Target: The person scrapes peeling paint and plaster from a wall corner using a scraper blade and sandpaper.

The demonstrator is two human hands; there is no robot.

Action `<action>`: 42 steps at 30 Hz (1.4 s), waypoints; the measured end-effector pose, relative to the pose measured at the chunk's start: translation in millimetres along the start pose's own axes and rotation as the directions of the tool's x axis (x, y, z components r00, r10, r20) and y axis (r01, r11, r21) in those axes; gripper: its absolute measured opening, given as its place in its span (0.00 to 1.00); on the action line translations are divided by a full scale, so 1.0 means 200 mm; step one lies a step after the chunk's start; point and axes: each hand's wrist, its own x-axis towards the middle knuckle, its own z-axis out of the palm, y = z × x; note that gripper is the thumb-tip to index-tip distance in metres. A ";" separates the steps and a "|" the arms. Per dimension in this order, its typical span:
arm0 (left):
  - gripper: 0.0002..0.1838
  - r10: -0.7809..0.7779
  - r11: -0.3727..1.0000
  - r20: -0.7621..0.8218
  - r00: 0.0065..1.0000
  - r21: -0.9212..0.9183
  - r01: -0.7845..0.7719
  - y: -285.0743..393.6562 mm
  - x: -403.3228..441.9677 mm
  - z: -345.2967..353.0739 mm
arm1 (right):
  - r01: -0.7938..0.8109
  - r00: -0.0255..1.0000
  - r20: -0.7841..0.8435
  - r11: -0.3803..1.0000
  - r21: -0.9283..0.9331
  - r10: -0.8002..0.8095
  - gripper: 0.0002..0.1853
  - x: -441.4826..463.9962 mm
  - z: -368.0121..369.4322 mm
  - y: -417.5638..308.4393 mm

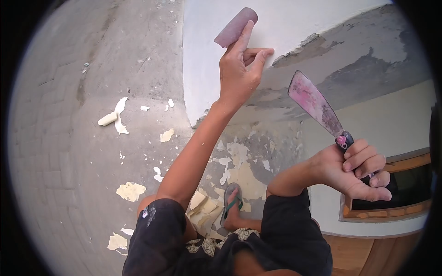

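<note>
My left hand (240,73) is raised to the white-painted surface (207,69). Its index finger lies along a curled mauve sheet (237,27), which seems held against the fingers; its exact kind is unclear. The thumb and another finger reach towards the broken paint edge (294,53). On the right, the fingers of my right hand (357,172) wrap the dark handle of a scraper (315,103). The scraper's broad blade is stained pink and points up and left, apart from the surface. A pink tie hangs where blade meets handle.
Grey patches (359,64) show where paint is off. Cream and white paint flakes (130,191) litter the grey floor (60,161), with larger pieces (205,214) beside my sandalled foot (232,207). A wood-framed opening (391,211) sits at the lower right.
</note>
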 end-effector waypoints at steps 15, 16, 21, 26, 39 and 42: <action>0.37 0.337 0.928 0.005 0.942 0.169 -0.333 -0.01 0.05 0.05 | -0.165 0.985 -0.004 0.927 -0.338 0.174 0.23 -0.17 -0.23 0.02; 0.36 0.298 0.946 0.003 0.955 0.131 -0.296 -0.01 0.04 0.06 | -0.185 0.981 -0.015 0.921 -0.343 0.192 0.23 -0.17 -0.25 0.01; 0.33 0.322 0.940 -0.064 0.945 0.145 -0.310 -0.03 0.02 0.10 | -0.251 0.968 -0.066 0.929 -0.273 0.242 0.22 -0.18 -0.28 -0.01; 0.32 0.419 0.885 -0.178 0.890 0.300 -0.356 -0.03 -0.03 0.18 | -0.228 0.973 -0.075 0.949 -0.219 0.217 0.22 -0.18 -0.18 -0.01; 0.26 0.249 0.968 -0.461 0.852 0.122 -0.217 0.17 0.13 -0.20 | 0.009 0.999 -0.032 0.998 0.057 -0.007 0.26 -0.06 -0.03 -0.01; 0.27 0.251 0.967 -0.491 0.834 0.165 -0.194 0.18 0.17 -0.34 | -0.033 0.999 0.043 0.982 0.185 0.026 0.25 -0.05 0.00 0.12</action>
